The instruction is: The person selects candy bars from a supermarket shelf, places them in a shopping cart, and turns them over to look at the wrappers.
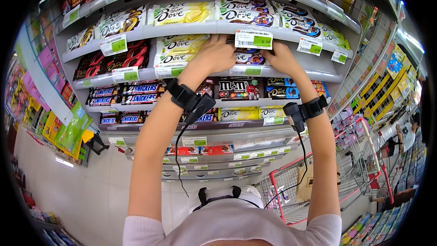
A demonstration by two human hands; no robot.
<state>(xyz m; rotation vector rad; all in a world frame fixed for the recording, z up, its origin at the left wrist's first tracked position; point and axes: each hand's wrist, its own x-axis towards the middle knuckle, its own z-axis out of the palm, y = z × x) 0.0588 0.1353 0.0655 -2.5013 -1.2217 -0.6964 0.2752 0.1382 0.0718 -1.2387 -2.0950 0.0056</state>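
Both arms reach into the second shelf down of a chocolate display. My left hand [218, 54] lies among yellow-and-white Dove bars [181, 46] and dark-and-white Dove bars [252, 58]; its fingertips pass under the shelf edge above. At the right side of the dark-and-white bars is my right hand [278, 56], thumb towards them and fingers partly behind a price tag [253, 39]. Whether either hand grips a pack cannot be told. Above, more Dove bars [184, 13] lie in rows. Red-and-black Dove packs [128, 54] lie to the left.
Lower shelves hold Snickers bars [143, 99] and an M&M's pack [239, 89]. A wire shopping cart [293, 184] with a paper bag [304, 182] stands at my right. Another person [408, 135] is farther right. Cables hang from both wrist devices.
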